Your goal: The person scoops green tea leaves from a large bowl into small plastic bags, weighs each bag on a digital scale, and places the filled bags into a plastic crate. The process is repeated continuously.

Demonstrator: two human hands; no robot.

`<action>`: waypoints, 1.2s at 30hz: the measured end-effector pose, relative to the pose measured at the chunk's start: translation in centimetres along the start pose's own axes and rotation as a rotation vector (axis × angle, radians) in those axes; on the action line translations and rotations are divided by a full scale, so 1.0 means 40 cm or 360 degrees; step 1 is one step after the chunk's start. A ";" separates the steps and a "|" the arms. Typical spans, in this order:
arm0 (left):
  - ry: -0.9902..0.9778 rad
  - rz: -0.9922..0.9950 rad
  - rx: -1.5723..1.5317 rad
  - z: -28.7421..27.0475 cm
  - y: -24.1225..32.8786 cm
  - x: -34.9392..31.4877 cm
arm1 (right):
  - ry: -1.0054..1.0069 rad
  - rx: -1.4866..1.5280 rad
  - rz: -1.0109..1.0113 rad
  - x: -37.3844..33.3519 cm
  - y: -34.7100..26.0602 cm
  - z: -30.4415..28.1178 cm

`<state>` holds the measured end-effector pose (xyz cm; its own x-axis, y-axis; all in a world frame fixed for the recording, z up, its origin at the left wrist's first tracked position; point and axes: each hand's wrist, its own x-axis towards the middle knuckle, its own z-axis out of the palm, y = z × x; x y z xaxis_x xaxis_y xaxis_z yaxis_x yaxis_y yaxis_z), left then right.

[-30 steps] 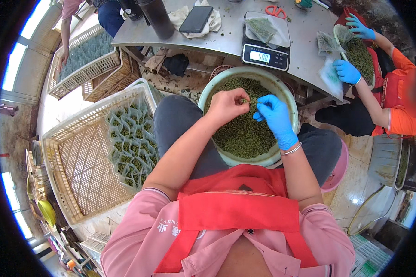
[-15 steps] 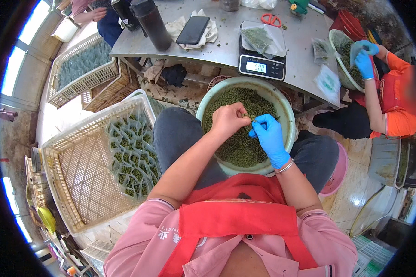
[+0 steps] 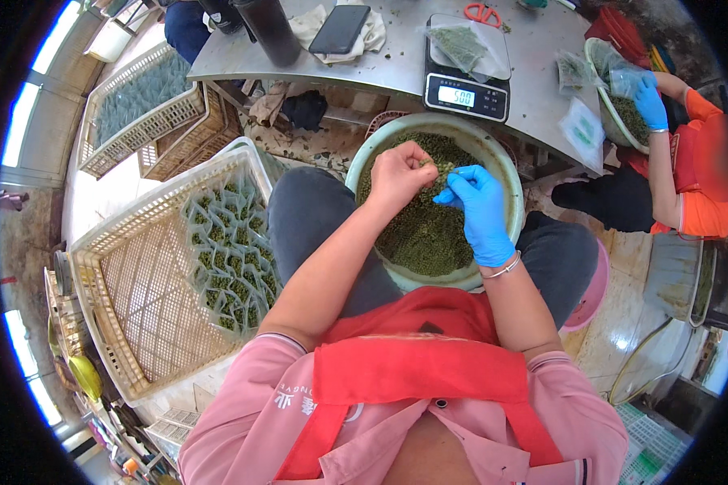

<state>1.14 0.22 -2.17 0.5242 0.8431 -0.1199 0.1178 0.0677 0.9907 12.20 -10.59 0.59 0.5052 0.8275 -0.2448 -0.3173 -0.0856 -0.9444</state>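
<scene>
A wide pale-green basin [image 3: 356,167] stands between my knees, filled with small green berries [image 3: 429,242] that look like peppercorns. Above it my bare left hand [image 3: 399,173] pinches a small sprig of green berries [image 3: 433,165] between thumb and fingers. Just to its right is my right hand [image 3: 479,208], in a blue glove, its thumb and fingertips pressed together. Whatever those gloved fingertips hold is too small to make out. A narrow gap separates the two hands.
On my left, a cream crate [image 3: 97,303] holds several clear bags of berries [image 3: 233,250]. Ahead, the metal table [image 3: 372,77] bears a digital scale [image 3: 467,95] with a bag [image 3: 461,47], a phone [image 3: 340,29] and red scissors [image 3: 483,14]. A co-worker's gloved hand [image 3: 649,101] is at another basin [image 3: 612,121].
My hands have drawn slightly apart, the left keeping the sprig. The view has shifted, so the table sits higher in it. The co-worker's hands have moved at their basin.
</scene>
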 end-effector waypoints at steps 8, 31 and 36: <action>0.0137 -0.0042 -0.0276 -0.049 0.038 0.035 | -0.0060 -0.0042 -0.0088 -0.028 -0.058 -0.029; -0.0393 -0.0212 -0.0385 -0.017 0.051 0.001 | -0.0385 -0.0446 -0.0223 0.146 -0.112 -0.065; -0.0382 -0.0166 -0.0398 -0.015 0.049 -0.003 | -0.0498 -0.0140 0.0145 0.076 -0.053 -0.068</action>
<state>0.80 0.58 -0.18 0.7067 0.6777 -0.2033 -0.0133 0.3001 0.9538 16.57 -9.41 1.27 0.2030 0.9433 -0.2627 -0.2727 -0.2033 -0.9404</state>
